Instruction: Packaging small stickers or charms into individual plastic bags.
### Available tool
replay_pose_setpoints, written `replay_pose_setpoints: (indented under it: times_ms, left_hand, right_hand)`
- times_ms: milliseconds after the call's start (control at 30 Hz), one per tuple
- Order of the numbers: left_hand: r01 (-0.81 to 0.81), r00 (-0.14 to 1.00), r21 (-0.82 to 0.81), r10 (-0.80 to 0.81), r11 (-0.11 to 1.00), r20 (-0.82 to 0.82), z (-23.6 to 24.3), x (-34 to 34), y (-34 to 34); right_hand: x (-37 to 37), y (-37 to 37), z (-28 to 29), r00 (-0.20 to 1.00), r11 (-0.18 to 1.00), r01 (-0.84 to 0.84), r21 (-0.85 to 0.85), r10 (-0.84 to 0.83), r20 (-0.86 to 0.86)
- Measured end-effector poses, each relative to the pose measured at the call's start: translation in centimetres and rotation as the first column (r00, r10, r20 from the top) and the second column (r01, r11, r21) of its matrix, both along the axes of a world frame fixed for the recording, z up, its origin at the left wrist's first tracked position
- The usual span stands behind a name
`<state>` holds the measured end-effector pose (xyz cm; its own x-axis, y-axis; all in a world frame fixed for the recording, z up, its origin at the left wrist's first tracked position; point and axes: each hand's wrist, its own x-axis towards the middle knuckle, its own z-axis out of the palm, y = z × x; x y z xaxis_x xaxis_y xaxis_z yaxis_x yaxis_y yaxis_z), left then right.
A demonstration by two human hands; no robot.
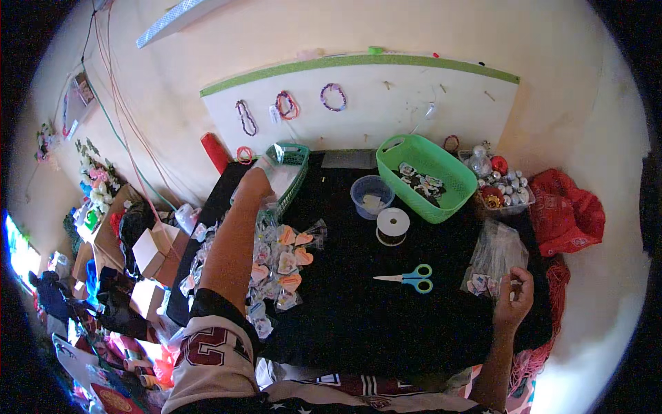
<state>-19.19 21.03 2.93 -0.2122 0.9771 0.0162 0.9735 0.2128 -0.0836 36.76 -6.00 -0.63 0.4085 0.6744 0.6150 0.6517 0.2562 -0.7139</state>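
Note:
My left arm stretches forward to a dark green basket at the back left, which holds white and clear plastic. My left hand is at the basket's left side, its fingers largely hidden. At the right, my right hand has its fingers curled together at the edge of a clear plastic bag. Small printed pieces show at the bag's near end. Whatever the right fingers hold is too small to make out. Many clear packets with orange and white pieces lie beside my left forearm.
Scissors with blue-green handles lie mid-table on black cloth. Behind them are a white spool, a clear round tub and a light green basket of small pieces. A box of silver baubles and a red bag stand right.

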Motion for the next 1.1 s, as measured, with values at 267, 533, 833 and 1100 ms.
replay_pose_setpoints:
  times_ms: [267,533,833,1100]
  left_hand:
    - [-0.088,0.996,0.1,0.089,0.991,-0.005,1.6,-0.4,-0.9]
    - [0.009,0.999,0.291,-0.021,0.957,0.036,3.6,-1.7,-2.1]
    - [0.045,0.948,0.641,-0.236,0.766,0.215,4.5,-1.1,-3.8]
    - [0.281,0.942,0.452,-0.333,0.847,0.037,-0.3,-5.3,-0.1]
  right_hand:
    - [-0.7,-0.2,0.5,0.999,1.0,-0.027,-0.013,0.026,-0.044]
    - [-0.8,-0.2,0.5,0.998,0.998,-0.03,-0.046,0.027,-0.055]
    - [-0.9,0.0,0.4,1.0,0.999,-0.008,0.041,0.008,-0.002]
    - [-0.8,0.1,0.0,1.0,0.999,-0.01,0.043,0.01,-0.003]
